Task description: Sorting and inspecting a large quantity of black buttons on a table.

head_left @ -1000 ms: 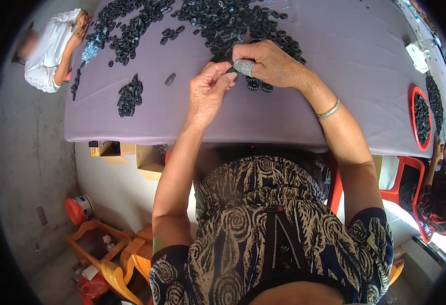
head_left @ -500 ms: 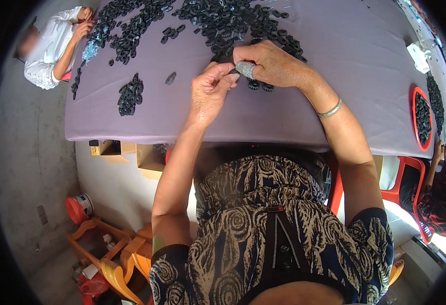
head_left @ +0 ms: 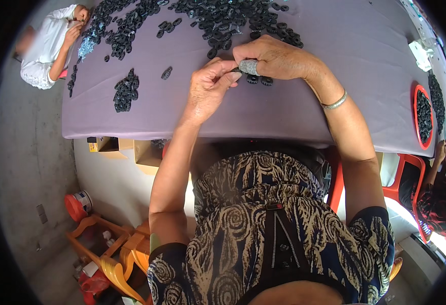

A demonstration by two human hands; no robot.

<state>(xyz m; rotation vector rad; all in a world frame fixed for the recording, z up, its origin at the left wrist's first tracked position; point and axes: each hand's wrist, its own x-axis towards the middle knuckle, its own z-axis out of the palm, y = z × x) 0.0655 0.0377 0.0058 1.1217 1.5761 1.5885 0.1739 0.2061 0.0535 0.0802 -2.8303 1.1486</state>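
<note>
Over the table, my left hand (head_left: 206, 86) and my right hand (head_left: 279, 58) meet fingertip to fingertip. Between them is a small black ridged piece (head_left: 236, 70), mostly hidden by the fingers. The left thumb and forefinger pinch it. My right hand is closed, its grey-wrapped digit (head_left: 249, 67) pressed against the piece. Two black wheel-like pieces (head_left: 260, 80) lie just under the right hand. Beyond both hands spreads a large heap of similar black pieces (head_left: 212, 18). A smaller cluster (head_left: 126, 91) and a lone dark grey piece (head_left: 166, 73) lie to the left.
A mauve cloth covers the table (head_left: 284, 117). At the right edge stands a red-rimmed basket (head_left: 423, 116) of black pieces. Another person (head_left: 47, 48) works at the far left, another (head_left: 439, 208) at the right. Wooden chairs (head_left: 111, 254) and cardboard boxes (head_left: 146, 155) are below.
The view has shifted slightly, so the table and its pieces appear a little farther up and left. My hands stay joined at the small piece, with a slight turn of the right fingers.
</note>
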